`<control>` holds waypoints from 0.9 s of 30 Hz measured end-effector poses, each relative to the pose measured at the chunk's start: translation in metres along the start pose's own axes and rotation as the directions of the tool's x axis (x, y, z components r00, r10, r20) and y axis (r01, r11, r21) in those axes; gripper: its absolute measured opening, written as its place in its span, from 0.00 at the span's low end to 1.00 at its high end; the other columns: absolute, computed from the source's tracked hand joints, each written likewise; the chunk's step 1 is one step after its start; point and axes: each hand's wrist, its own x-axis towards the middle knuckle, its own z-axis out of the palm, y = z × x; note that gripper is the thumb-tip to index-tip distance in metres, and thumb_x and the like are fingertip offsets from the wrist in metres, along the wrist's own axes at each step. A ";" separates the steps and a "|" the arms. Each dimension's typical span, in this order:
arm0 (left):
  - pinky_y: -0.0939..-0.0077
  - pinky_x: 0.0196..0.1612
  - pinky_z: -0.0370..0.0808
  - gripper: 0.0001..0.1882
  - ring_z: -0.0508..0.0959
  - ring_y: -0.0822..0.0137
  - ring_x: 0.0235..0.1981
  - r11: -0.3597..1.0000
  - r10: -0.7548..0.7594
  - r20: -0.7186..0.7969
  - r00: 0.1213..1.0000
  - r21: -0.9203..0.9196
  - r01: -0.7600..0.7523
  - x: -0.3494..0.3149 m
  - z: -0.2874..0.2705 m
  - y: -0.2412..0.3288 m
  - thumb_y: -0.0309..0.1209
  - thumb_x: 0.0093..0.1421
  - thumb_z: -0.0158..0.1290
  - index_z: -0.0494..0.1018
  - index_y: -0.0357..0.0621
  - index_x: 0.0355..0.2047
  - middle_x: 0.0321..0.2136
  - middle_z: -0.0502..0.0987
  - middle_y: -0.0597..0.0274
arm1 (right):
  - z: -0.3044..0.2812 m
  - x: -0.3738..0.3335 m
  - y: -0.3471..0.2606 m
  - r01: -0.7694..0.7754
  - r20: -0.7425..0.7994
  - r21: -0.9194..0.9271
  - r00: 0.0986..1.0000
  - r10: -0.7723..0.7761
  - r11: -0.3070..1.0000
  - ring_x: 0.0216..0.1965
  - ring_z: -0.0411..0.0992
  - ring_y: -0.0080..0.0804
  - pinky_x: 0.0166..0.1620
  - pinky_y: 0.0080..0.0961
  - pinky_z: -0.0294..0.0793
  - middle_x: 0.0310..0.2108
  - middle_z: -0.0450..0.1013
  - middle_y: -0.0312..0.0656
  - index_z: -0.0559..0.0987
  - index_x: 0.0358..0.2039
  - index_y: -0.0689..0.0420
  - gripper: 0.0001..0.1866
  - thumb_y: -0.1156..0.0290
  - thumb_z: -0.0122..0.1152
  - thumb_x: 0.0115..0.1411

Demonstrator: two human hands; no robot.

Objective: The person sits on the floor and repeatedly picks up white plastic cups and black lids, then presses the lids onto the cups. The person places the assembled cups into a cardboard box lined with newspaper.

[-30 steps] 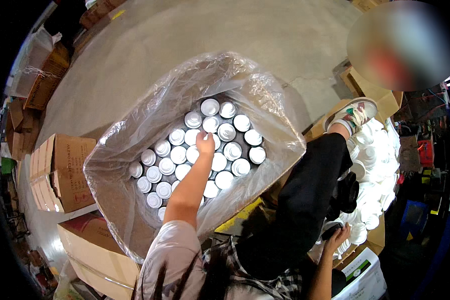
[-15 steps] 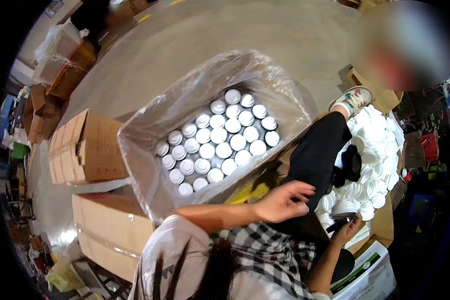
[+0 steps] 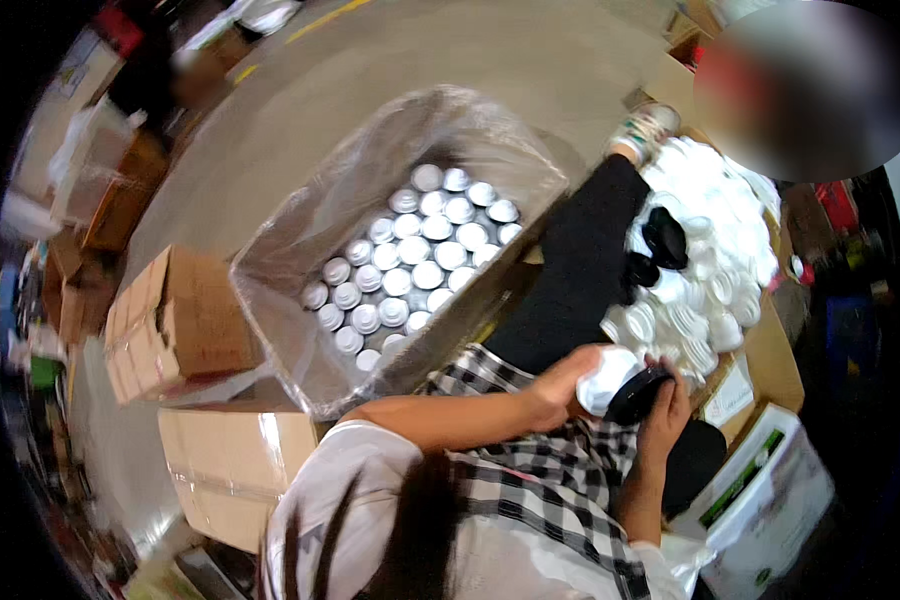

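In front of my lap, my left hand [image 3: 562,388] is closed around a white round plastic cap [image 3: 606,384]. My right hand [image 3: 667,408] grips a black round disc-shaped part [image 3: 637,398], tilted up against the white cap's right side. Whether the two pieces are joined I cannot tell. Right of my leg, close beyond my hands, lies a heap of white plastic caps [image 3: 712,205], with black round pieces [image 3: 664,240] on its near left side. To the left, a large carton lined with clear plastic [image 3: 305,235] holds rows of upright white-topped round items [image 3: 407,250].
My outstretched leg in black trousers [image 3: 570,270] runs between the lined carton and the heap. Cardboard boxes [image 3: 225,455] stand left of the carton. A white printed box [image 3: 770,510] sits at the lower right. A blurred round patch covers the upper right.
My left hand has gone from loosely open to closed around the white cap. My right hand has come up and left from the heap's edge with the black part. The whole view has shifted.
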 end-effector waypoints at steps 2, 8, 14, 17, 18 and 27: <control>0.69 0.31 0.75 0.34 0.75 0.62 0.35 0.997 -0.048 0.031 0.998 -0.060 0.050 -0.005 0.001 0.015 0.58 0.60 0.28 0.60 0.45 0.53 0.41 0.73 0.56 | -0.010 0.003 0.004 -0.056 -0.183 0.320 0.976 0.119 0.946 0.37 0.72 0.28 0.41 0.23 0.71 0.42 0.71 0.48 0.68 0.45 0.63 0.16 0.65 0.44 0.63; 0.67 0.31 0.71 0.40 0.74 0.55 0.37 0.987 -0.087 0.104 0.991 -0.128 0.100 -0.007 0.014 0.021 0.65 0.55 0.28 0.59 0.46 0.54 0.41 0.72 0.52 | -0.023 0.011 0.004 -0.067 -0.312 0.478 0.919 0.241 0.876 0.35 0.70 0.24 0.38 0.22 0.70 0.36 0.71 0.39 0.70 0.38 0.60 0.08 0.73 0.53 0.58; 0.67 0.49 0.66 0.31 0.68 0.53 0.47 0.293 0.532 0.372 0.761 0.762 -0.578 -0.011 0.030 0.011 0.41 0.51 0.56 0.62 0.36 0.49 0.47 0.66 0.49 | -0.004 -0.001 0.006 -0.252 -0.014 0.556 0.950 0.312 0.792 0.41 0.66 0.26 0.46 0.22 0.65 0.42 0.66 0.42 0.62 0.52 0.59 0.22 0.77 0.49 0.56; 0.61 0.44 0.66 0.35 0.69 0.51 0.41 -0.418 0.382 0.612 0.693 0.783 -0.461 -0.019 0.042 0.021 0.47 0.44 0.60 0.65 0.37 0.47 0.46 0.67 0.47 | 0.002 -0.014 0.007 -0.385 0.218 0.632 0.921 0.323 0.672 0.48 0.64 0.33 0.52 0.28 0.63 0.48 0.63 0.43 0.61 0.53 0.60 0.23 0.61 0.44 0.62; 0.60 0.43 0.65 0.36 0.69 0.52 0.40 -0.440 0.343 0.570 0.747 0.800 -0.409 -0.019 0.044 0.019 0.50 0.42 0.59 0.66 0.39 0.47 0.45 0.67 0.49 | 0.003 -0.020 0.016 -0.360 0.257 0.637 0.933 0.253 0.682 0.51 0.63 0.36 0.54 0.31 0.61 0.51 0.60 0.45 0.59 0.54 0.61 0.27 0.53 0.38 0.63; 0.58 0.59 0.47 0.41 0.51 0.53 0.60 0.495 0.669 0.061 0.741 0.707 -0.505 -0.019 0.008 -0.003 0.52 0.53 0.51 0.50 0.42 0.59 0.58 0.54 0.48 | 0.018 -0.027 0.006 -0.486 0.390 0.809 0.865 0.316 0.331 0.49 0.67 0.34 0.51 0.31 0.68 0.48 0.66 0.43 0.61 0.55 0.59 0.29 0.52 0.46 0.59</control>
